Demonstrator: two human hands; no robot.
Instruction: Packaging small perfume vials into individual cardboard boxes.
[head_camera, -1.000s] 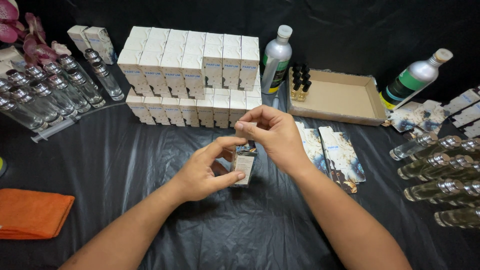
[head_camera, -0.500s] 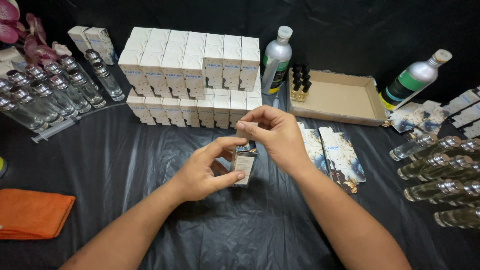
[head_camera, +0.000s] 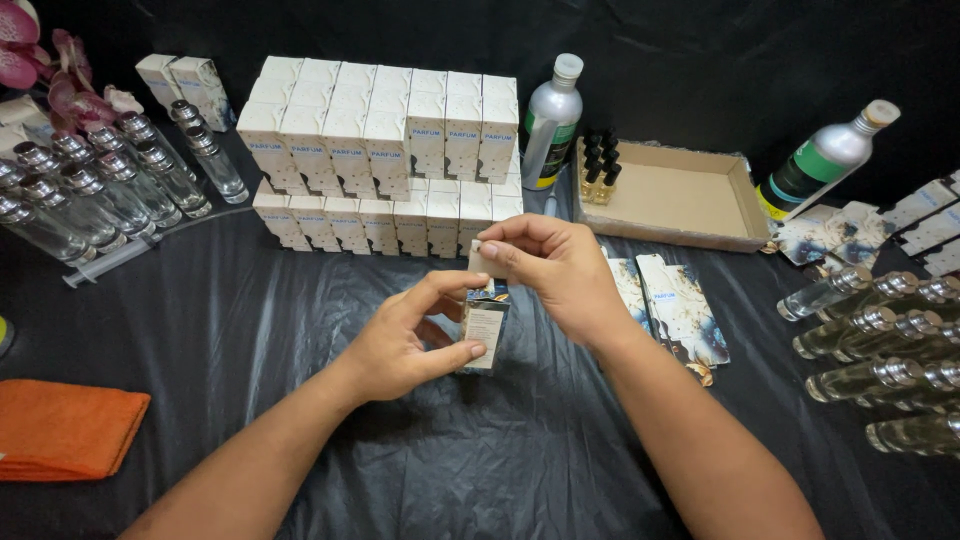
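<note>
We see both forearms bare to the frame edge: no sleeves, gloves, rings or watch on left hand (head_camera: 405, 345) or right hand (head_camera: 560, 275).

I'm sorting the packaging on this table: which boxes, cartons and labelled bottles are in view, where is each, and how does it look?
Small box: between both hands, upright, dark patterned with pale panel, top flap open.
Stacked boxes: behind the hands, white with blue bands.
Flat cartons: right of the hands, unfolded, blue-white marbled.
Cardboard tray: back right, shallow, brown.
Silver bottle: beside the stack, green label.
Second silver bottle: leaning, far right, green-yellow label.
</note>
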